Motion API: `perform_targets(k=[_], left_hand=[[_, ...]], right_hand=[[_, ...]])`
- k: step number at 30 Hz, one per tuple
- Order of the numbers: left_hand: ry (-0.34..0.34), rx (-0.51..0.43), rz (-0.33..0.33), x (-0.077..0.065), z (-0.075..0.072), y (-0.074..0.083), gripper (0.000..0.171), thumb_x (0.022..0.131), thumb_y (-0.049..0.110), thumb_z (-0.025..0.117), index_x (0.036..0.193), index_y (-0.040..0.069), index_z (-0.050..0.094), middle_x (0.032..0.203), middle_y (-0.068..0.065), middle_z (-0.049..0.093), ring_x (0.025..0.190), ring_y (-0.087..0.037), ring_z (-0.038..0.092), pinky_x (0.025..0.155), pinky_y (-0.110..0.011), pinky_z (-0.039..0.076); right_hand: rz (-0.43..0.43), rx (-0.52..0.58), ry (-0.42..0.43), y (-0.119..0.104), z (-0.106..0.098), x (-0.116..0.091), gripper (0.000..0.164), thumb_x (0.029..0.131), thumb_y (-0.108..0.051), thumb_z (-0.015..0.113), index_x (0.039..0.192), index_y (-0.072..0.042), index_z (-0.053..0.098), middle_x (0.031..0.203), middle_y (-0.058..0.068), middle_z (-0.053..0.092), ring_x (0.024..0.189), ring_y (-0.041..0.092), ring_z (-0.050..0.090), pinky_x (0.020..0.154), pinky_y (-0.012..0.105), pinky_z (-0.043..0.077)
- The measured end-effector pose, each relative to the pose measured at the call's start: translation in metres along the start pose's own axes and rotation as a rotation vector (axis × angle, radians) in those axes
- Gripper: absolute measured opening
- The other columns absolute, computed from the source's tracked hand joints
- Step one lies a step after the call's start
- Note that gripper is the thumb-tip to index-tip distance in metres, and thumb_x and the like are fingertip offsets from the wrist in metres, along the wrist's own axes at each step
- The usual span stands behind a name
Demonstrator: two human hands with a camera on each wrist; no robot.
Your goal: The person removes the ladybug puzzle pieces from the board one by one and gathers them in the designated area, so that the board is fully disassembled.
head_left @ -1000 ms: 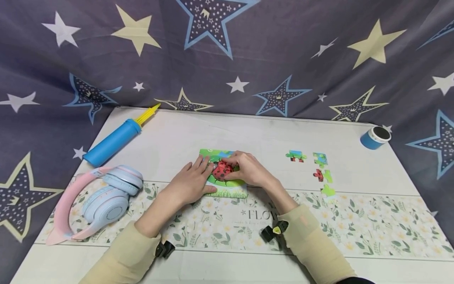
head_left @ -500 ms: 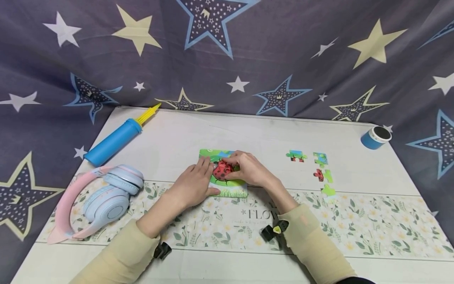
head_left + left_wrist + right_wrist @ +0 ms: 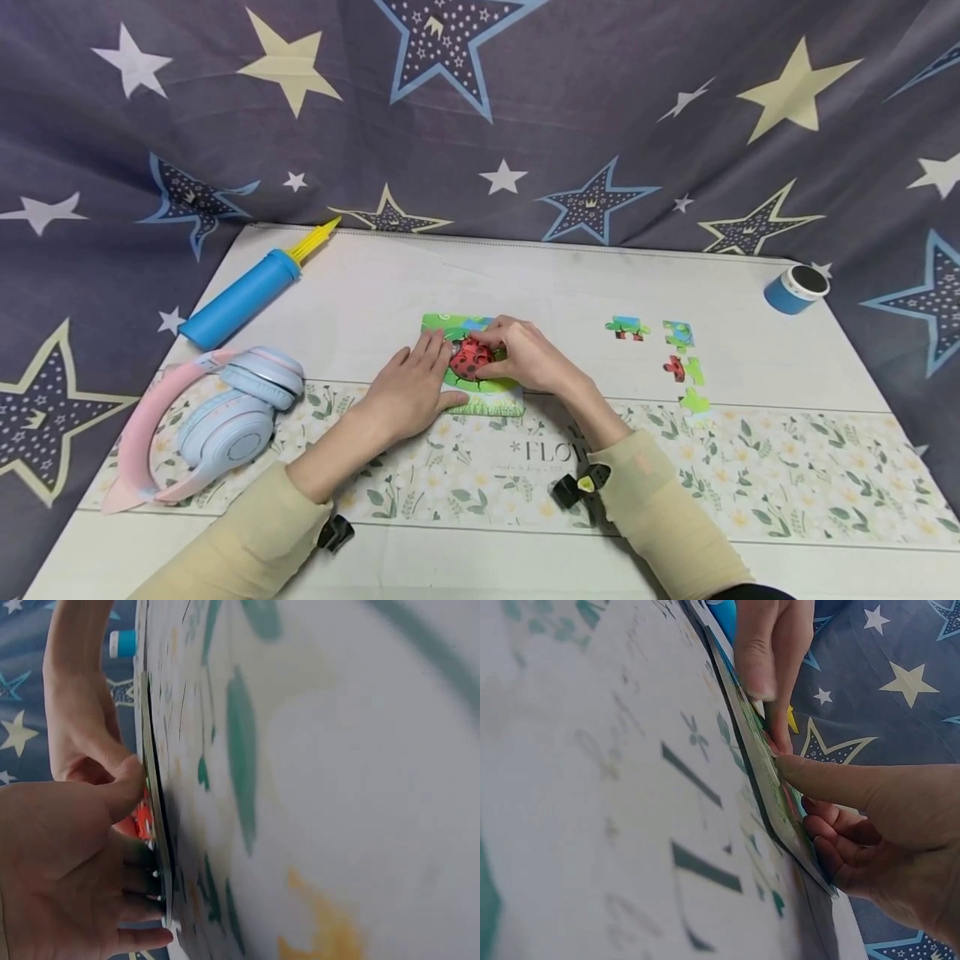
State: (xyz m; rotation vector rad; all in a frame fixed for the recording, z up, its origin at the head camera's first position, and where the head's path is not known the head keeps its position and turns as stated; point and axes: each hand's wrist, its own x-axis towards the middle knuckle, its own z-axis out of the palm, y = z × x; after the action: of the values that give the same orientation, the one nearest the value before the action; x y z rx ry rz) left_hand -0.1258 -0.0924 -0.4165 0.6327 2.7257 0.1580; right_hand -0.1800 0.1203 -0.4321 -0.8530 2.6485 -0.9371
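A ladybug jigsaw puzzle lies flat on the table in the middle of the head view, green with a red spotted bug. My left hand rests on its left side with straight fingers, thumb across the lower left part. From the right, my right hand has its curled fingers and thumb at the ladybug's right side, pinching a puzzle piece that the hand mostly hides. In the right wrist view the right thumb touches the puzzle's face. Several loose jigsaw pieces lie to the right.
Pink and light blue headphones lie at the left. Behind them is a blue hand pump with a yellow nozzle. A small blue and white jar-like cylinder stands at the far right. A star-patterned curtain hangs behind the table.
My left hand has shifted slightly right on the puzzle, its fingers drawn closer together. The right hand, the puzzle and the loose pieces stay in place.
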Motion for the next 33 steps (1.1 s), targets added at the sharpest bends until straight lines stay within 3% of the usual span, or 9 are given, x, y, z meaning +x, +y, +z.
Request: perform_targets(k=[9,16,24,33], left_hand=[[0.029,0.031,-0.043,0.0000,0.0055,0.0069,0.087,0.106,0.056,0.044,0.163,-0.004,0.018,0.172,-0.024,0.007,0.162,-0.038,0.006,0.129,-0.058,0.020],[0.052,0.084,-0.035,-0.0013,0.0050,0.0071,0.085,0.105,0.057,0.045,0.163,-0.001,0.022,0.173,-0.021,0.012,0.162,-0.036,0.012,0.129,-0.058,0.022],[0.034,0.076,-0.026,-0.0015,0.0035,0.0078,0.084,0.106,0.055,0.044,0.163,-0.002,0.022,0.173,-0.022,0.012,0.162,-0.037,0.012,0.129,-0.057,0.021],[0.019,0.083,-0.056,-0.0024,0.0021,0.0075,0.084,0.105,0.057,0.044,0.164,0.001,0.021,0.173,-0.019,0.011,0.162,-0.038,0.010,0.129,-0.060,0.019]], right_hand=[[0.006,-0.013,-0.006,-0.0009,0.0009,0.0010,0.061,0.089,-0.027,0.083,0.143,-0.006,0.061,0.118,0.010,0.071,0.102,0.021,0.065,0.086,0.036,0.053],[0.010,-0.015,-0.007,0.0003,0.0000,0.0009,0.062,0.089,-0.028,0.082,0.143,-0.007,0.061,0.119,0.009,0.071,0.102,0.020,0.065,0.086,0.036,0.054],[0.004,0.022,0.007,0.0044,-0.0035,-0.0004,0.061,0.089,-0.024,0.083,0.142,-0.003,0.061,0.119,0.010,0.072,0.102,0.020,0.068,0.083,0.032,0.057],[-0.011,0.079,-0.002,0.0080,-0.0081,-0.0011,0.058,0.090,-0.023,0.082,0.141,-0.005,0.062,0.125,0.011,0.072,0.109,0.022,0.069,0.090,0.036,0.060]])
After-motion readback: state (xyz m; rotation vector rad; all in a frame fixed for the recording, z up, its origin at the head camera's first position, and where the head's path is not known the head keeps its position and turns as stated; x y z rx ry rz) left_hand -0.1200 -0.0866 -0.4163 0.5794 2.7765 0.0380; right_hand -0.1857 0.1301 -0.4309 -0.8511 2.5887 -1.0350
